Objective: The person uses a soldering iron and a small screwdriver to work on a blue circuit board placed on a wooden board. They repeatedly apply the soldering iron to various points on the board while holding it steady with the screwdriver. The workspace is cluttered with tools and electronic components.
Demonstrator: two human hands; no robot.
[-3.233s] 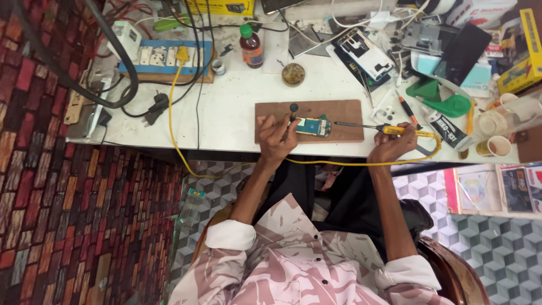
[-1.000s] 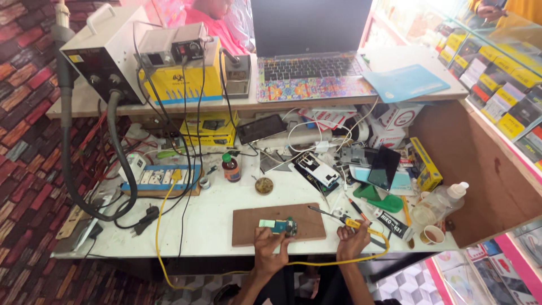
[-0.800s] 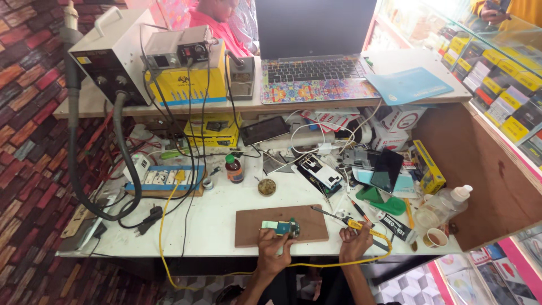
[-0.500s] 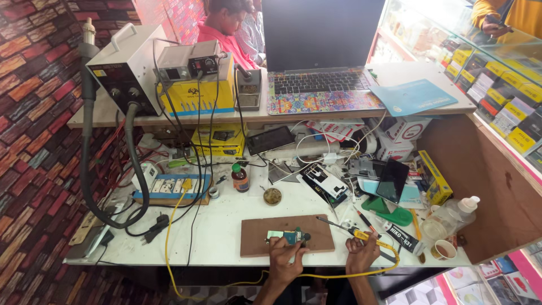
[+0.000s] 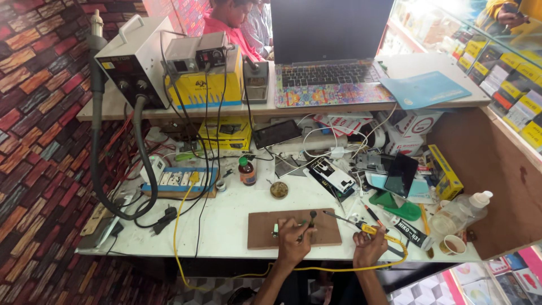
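Observation:
My left hand (image 5: 293,240) rests on a brown wooden board (image 5: 265,229) at the front of the white bench and presses down a small green circuit board that its fingers mostly hide. My right hand (image 5: 370,247) grips a yellow-handled soldering iron (image 5: 351,222); its thin tip points left toward the board and stops just beside my left fingers. A yellow cable (image 5: 339,268) runs from the iron under both wrists.
A small tin of flux (image 5: 279,190), a brown bottle (image 5: 247,171) and a power strip (image 5: 178,182) lie behind the board. Phone parts, tools and a plastic bottle (image 5: 463,212) crowd the right. A hot-air station (image 5: 136,60), a laptop (image 5: 333,51) and another person are on or behind the rear shelf.
The view has tilted up from my lap and the bench edge to the whole bench and shelf. Both hands stay at the wooden board with the iron.

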